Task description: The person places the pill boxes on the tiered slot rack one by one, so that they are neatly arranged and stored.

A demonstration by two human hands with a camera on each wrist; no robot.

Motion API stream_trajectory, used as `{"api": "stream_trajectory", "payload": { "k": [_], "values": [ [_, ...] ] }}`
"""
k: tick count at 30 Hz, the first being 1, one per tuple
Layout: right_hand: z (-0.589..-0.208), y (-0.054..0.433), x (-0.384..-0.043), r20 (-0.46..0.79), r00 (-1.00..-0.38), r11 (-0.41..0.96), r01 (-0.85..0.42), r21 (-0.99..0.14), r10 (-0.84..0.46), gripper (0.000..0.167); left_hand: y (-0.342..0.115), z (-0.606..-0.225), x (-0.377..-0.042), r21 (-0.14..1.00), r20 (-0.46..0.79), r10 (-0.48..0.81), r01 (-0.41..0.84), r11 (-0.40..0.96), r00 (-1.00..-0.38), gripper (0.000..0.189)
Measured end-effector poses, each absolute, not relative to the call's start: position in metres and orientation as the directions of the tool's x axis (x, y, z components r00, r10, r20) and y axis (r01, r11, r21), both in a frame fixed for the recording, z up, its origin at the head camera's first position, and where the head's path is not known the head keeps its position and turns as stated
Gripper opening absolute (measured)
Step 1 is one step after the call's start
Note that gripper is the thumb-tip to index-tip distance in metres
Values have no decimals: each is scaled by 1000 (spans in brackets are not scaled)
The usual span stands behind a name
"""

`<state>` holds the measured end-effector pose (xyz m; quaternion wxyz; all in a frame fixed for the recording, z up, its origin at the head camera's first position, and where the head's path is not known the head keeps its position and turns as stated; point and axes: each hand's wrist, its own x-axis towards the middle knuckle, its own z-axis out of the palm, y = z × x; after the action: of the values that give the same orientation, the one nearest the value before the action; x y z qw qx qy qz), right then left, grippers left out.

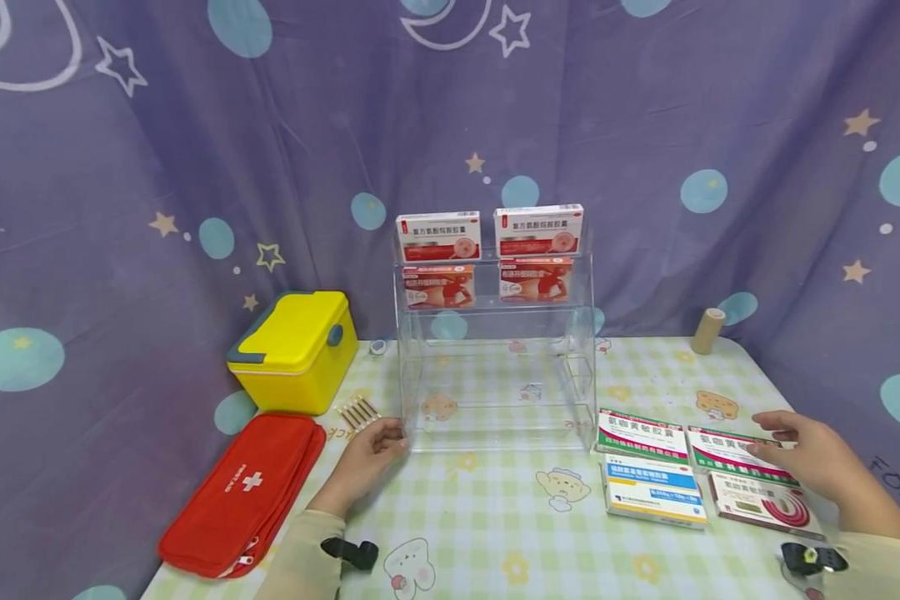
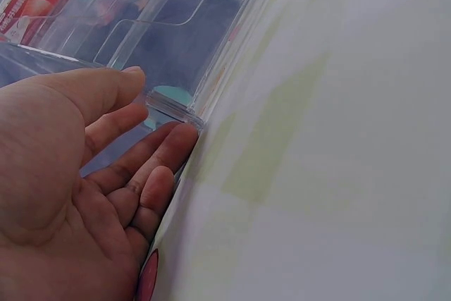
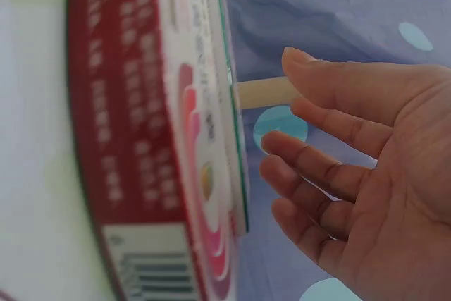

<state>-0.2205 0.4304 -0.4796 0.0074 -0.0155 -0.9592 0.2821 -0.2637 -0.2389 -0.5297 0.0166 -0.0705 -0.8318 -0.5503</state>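
My left hand (image 1: 371, 458) is at the lower front left corner of a clear acrylic display rack (image 1: 495, 446); its fingertips meet the corner in the left wrist view. Nothing is gripped there. Over the medicine boxes on the right hovers my right hand (image 1: 817, 458), fingers loosely spread and holding nothing. Nearest it are a green-and-white box (image 1: 727, 454) and a white box with pink rings (image 1: 765, 502). To their left lie another green-and-white box (image 1: 641, 436) and a blue, white and yellow box (image 1: 654, 487).
Two red-and-white boxes (image 1: 440, 237) stand on the rack's top tier, two orange-red boxes (image 1: 438, 287) below. At left are a yellow case (image 1: 292, 350), a red first-aid pouch (image 1: 243, 492) and several cotton swabs (image 1: 358, 412). A tan roll (image 1: 708, 331) stands at the back right.
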Motion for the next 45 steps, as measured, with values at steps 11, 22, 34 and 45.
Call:
{"api": "stream_trajectory", "payload": {
  "k": [11, 22, 34, 45],
  "values": [
    [-485, 439, -218, -23, -999, 841, 48, -539, 42, 76, -237, -528, -262, 911, 103, 115, 141, 388, -988, 38],
    [-486, 437, -217, -68, -996, 850, 92, -518, 66, 70, -239, -529, -264, 907, 106, 123, 147, 395, -987, 39],
    [-489, 440, -216, -136, -988, 862, 127, -491, 68, 75, -232, -526, -260, 904, 111, 60, 125, 409, -992, 36],
    [-496, 442, -221, -183, -977, 841, 190, -507, 111, 81, -230, -524, -260, 898, 113, 45, 121, 423, -993, 35]
  ]
}}
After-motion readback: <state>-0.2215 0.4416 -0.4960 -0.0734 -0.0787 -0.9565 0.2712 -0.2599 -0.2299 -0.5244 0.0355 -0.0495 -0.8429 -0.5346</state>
